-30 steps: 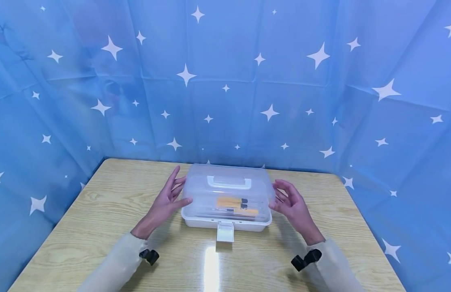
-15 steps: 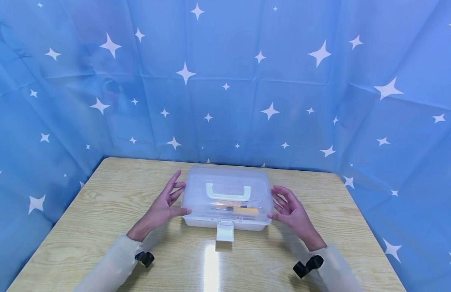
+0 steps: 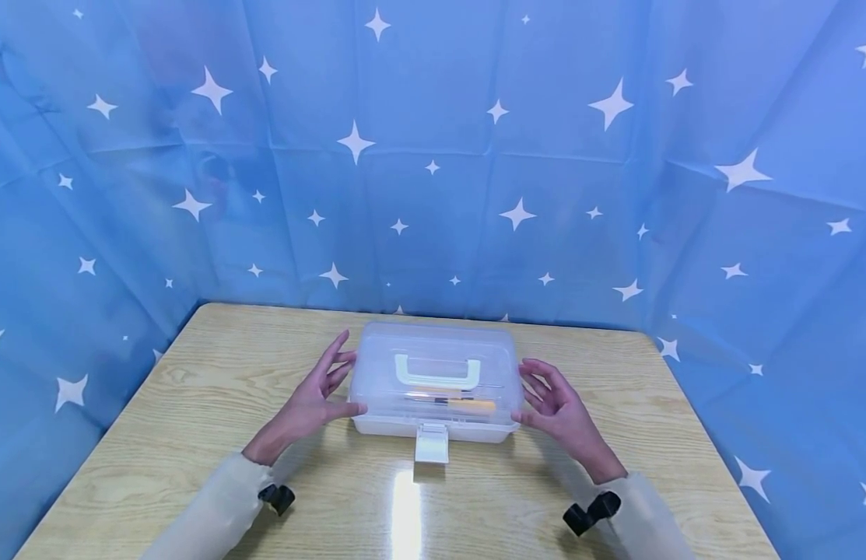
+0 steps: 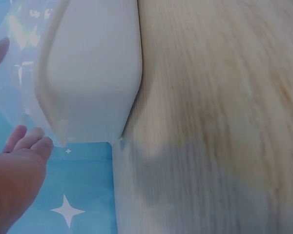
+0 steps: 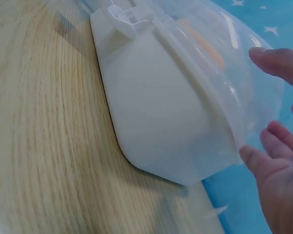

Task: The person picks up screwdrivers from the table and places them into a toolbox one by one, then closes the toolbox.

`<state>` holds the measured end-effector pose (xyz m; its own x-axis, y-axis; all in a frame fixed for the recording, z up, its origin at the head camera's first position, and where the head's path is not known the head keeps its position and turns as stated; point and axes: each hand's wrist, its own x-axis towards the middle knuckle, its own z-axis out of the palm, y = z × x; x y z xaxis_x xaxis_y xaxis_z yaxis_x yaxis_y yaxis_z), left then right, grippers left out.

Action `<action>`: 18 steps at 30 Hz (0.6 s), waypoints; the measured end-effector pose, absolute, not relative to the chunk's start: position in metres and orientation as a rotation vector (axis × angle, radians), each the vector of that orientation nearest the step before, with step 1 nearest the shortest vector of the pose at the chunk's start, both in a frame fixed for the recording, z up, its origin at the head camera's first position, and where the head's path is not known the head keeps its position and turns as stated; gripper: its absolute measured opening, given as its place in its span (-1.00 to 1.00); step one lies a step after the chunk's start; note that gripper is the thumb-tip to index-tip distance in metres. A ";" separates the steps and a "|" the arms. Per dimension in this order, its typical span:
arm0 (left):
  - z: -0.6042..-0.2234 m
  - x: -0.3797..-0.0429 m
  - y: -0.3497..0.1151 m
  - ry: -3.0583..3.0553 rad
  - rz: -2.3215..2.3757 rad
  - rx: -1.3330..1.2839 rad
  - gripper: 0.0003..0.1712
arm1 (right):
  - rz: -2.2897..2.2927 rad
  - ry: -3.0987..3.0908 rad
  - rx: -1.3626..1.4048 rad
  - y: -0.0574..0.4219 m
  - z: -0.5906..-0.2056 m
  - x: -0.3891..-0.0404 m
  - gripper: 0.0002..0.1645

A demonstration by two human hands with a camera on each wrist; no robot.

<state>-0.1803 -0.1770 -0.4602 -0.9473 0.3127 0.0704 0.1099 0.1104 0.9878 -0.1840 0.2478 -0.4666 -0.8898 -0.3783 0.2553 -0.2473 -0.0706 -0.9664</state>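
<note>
A translucent plastic toolbox [image 3: 434, 346] stands on the table with its lid down over the white base. Its front latch [image 3: 432, 445] hangs outward, unfastened. Through the lid shows an orange-handled tool [image 3: 471, 405], its kind blurred by the plastic. At the lid's left end is my left hand [image 3: 308, 404], thumb by the front corner and fingers stretched along the side. My right hand [image 3: 560, 408] mirrors it at the right end, fingers loosely bent. In the right wrist view, the fingertips [image 5: 249, 155] lie close against the lid; exact contact is hard to tell.
A white handle [image 3: 437, 381] lies on top of the lid. The wooden table [image 3: 194, 404] spreads to both sides and in front of the box. Behind it hangs a blue curtain [image 3: 433, 194] with white stars.
The lid has come down from a slightly raised tilt onto the base, both hands lowering toward me with it. Over the last half second almost nothing has moved.
</note>
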 end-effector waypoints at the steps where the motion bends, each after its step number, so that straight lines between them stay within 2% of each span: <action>1: -0.460 -0.180 -0.177 2.231 1.942 0.432 0.32 | -2.108 2.087 -0.708 0.248 -0.466 -0.184 -0.01; 9: -0.455 -0.178 -0.174 2.376 1.847 0.514 0.28 | -2.017 2.230 -0.791 0.247 -0.455 -0.182 -0.07; 18: -0.440 -0.178 -0.161 2.782 1.426 0.711 -0.08 | -1.601 2.604 -0.742 0.239 -0.436 -0.179 -0.17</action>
